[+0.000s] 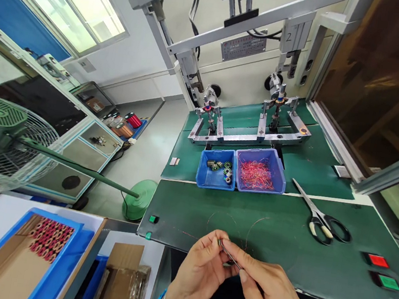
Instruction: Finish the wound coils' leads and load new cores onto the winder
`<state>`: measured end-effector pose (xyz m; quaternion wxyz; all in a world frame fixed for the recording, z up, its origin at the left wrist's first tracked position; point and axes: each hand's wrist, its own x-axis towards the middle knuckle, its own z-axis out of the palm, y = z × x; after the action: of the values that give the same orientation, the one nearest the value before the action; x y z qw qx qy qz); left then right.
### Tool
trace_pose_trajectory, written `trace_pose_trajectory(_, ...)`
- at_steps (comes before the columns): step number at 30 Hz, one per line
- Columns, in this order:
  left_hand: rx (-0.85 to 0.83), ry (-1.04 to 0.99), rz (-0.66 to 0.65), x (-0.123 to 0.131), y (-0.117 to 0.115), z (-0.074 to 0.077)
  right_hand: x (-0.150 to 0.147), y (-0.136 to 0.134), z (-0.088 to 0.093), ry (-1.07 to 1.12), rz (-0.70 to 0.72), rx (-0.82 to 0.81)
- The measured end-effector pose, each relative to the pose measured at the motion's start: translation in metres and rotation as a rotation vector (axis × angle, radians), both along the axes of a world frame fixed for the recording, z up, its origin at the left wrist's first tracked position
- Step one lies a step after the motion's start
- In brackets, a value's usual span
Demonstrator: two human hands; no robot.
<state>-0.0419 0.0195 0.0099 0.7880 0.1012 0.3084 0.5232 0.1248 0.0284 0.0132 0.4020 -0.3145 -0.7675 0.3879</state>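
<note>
My left hand (198,274) is closed at the table's front edge, its fingertips pinching a small part (219,242) that they mostly hide. A thin, dark metal tool (232,258) lies slantwise between both hands. My right hand (271,287) grips that tool, with its index finger stretched along it towards the left fingertips. Fine reddish wires (253,225) curve over the green table mat (176,201) just beyond my hands.
A blue bin (215,184) holds small green-ended cores; beside it, a purple bin (259,188) holds red wire scraps. Black-handled scissors (319,217) lie at right, near red (378,260) and green (388,282) buttons. A winding machine (242,138) stands behind.
</note>
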Motion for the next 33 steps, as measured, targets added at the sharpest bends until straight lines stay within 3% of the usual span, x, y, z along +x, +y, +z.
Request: trace_pose_trajectory(33,-0.042,0.021,-0.005,0.0012,0.0012,0.0025,0.0024,0.0004,-0.0074,0.023,0.005,-0.027)
